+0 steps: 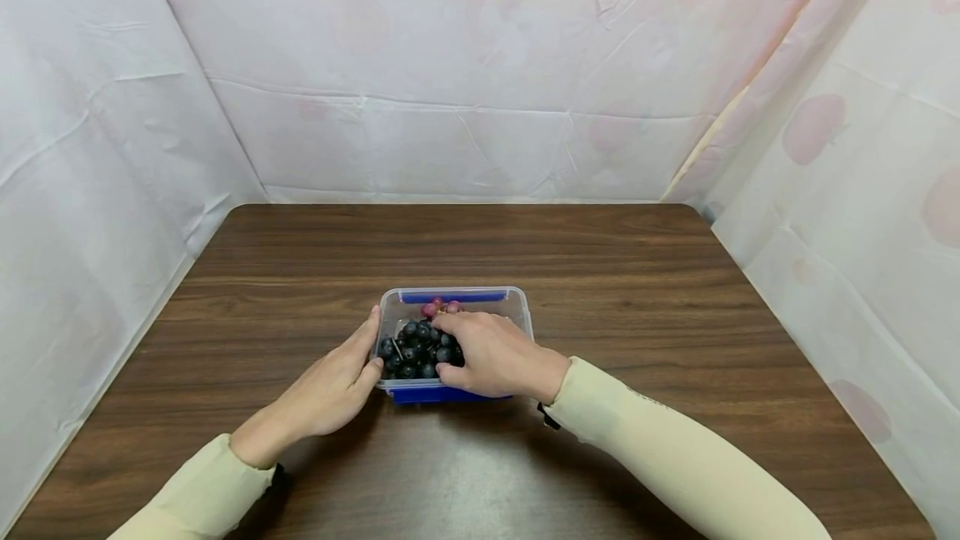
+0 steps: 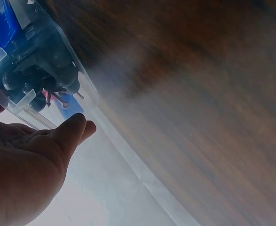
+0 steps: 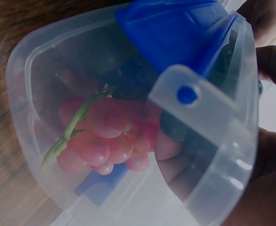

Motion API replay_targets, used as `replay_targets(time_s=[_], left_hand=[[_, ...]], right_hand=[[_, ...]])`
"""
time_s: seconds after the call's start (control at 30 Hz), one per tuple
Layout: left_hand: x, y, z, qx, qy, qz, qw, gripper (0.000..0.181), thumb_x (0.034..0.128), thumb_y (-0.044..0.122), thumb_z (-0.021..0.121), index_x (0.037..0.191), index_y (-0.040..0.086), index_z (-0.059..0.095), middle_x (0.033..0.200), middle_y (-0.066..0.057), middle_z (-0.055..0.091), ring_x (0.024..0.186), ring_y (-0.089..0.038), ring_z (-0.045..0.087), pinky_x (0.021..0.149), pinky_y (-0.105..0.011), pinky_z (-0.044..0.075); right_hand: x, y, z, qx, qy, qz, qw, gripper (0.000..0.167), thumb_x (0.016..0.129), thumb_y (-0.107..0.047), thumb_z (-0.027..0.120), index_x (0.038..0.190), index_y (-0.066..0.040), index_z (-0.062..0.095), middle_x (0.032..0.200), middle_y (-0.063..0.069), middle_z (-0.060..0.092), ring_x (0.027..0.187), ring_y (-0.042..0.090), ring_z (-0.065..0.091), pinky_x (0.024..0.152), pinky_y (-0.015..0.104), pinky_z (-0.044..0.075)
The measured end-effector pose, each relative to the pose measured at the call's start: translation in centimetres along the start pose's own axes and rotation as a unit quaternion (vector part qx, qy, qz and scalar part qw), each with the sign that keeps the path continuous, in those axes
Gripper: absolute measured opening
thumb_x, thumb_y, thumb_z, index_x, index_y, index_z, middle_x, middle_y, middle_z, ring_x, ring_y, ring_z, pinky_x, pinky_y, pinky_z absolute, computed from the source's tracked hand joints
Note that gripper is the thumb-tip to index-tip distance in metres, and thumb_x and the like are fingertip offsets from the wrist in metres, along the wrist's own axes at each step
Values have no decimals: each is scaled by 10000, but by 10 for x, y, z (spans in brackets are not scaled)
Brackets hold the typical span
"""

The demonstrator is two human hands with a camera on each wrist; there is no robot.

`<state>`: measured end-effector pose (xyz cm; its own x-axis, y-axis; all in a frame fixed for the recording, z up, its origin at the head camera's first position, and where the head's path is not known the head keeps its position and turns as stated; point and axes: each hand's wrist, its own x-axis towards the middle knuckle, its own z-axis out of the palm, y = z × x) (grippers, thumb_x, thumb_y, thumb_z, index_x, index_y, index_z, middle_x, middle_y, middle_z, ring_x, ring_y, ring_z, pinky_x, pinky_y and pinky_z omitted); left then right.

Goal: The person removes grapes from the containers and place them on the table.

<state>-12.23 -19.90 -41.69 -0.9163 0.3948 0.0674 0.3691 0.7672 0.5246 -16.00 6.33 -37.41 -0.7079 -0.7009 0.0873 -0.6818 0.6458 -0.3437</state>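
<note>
A clear plastic food box (image 1: pixel 517 303) with blue clips (image 1: pixel 435 396) stands on the table. Dark black grapes (image 1: pixel 411 350) fill its left part, some with thin stems. Behind my right hand lies a bunch of red grapes (image 3: pixel 107 129) with a green stem, seen through the wall in the right wrist view. My right hand (image 1: pixel 491 354) reaches into the box, its fingers and thumb around black grapes at the pile's right side; its fingertips are partly hidden. Against the box's left side rests my left hand (image 1: pixel 333 386), fingers extended along the wall and thumb at the near corner.
The dark wooden table (image 1: pixel 615 273) extends around the box on all sides. Pale cloth sheets (image 1: pixel 465 65) hang behind it and along the left and right.
</note>
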Motion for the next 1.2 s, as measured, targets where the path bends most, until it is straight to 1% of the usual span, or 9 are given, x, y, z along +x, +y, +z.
replay_targets(time_s=[0.13,0.4,0.5,0.6,0.7,0.83,0.97,1.2], left_hand=[[0,0,0,-7,-2,7,10000,693,1083,220,416,1645,36,55,1689,-160,173,1484,-322,323,1162,-538,341],[0,0,0,-35,24,12,10000,698,1079,219,428,1646,42,61,1692,-137,174,1478,-314,337,1154,-537,354],[1,0,0,-21,30,16,10000,700,1077,217,432,1646,40,63,1691,-140,177,1477,-314,339,1154,-536,355],[1,1,0,-7,29,9,10000,699,1077,217,431,1646,40,65,1690,-142,179,1477,-314,341,1154,-535,356],[0,1,0,0,31,-5,10000,699,1076,217,432,1646,41,67,1689,-141,182,1475,-313,344,1151,-534,360],[0,1,0,28,96,68,9999,698,1070,201,443,1643,23,86,1680,-168,207,1469,-330,357,1146,-539,363],[0,1,1,58,173,161,9997,695,1065,184,456,1639,8,106,1669,-189,233,1460,-347,373,1141,-543,368],[0,1,1,45,152,140,9998,692,1071,197,452,1641,18,105,1675,-168,228,1462,-332,375,1140,-536,373]], right_hand=[[0,0,0,-36,105,-92,9999,480,917,-312,691,1363,-142,643,1246,8,700,972,132,662,840,368,575],[0,3,3,151,409,-212,9988,374,910,-273,709,1263,-152,701,1141,-24,735,828,89,625,802,315,566],[-1,4,3,264,464,-228,9983,358,903,-261,723,1244,-156,709,1110,-38,736,787,84,603,751,288,553],[-2,4,3,421,528,-267,9974,343,897,-241,741,1230,-161,717,1078,-48,734,729,91,574,685,251,518],[-2,5,3,574,610,-337,9959,329,888,-221,756,1210,-162,726,1047,-56,731,697,93,554,649,228,485],[-2,6,3,690,764,-470,9936,301,868,-202,772,1166,-163,745,1031,-62,734,733,80,570,677,222,497],[-1,7,3,685,905,-591,9918,279,856,-195,784,1132,-162,759,1046,-59,742,810,58,609,750,232,531],[0,10,4,817,1052,-742,9883,248,843,-184,806,1088,-157,773,1041,-41,740,852,60,630,778,233,537]])
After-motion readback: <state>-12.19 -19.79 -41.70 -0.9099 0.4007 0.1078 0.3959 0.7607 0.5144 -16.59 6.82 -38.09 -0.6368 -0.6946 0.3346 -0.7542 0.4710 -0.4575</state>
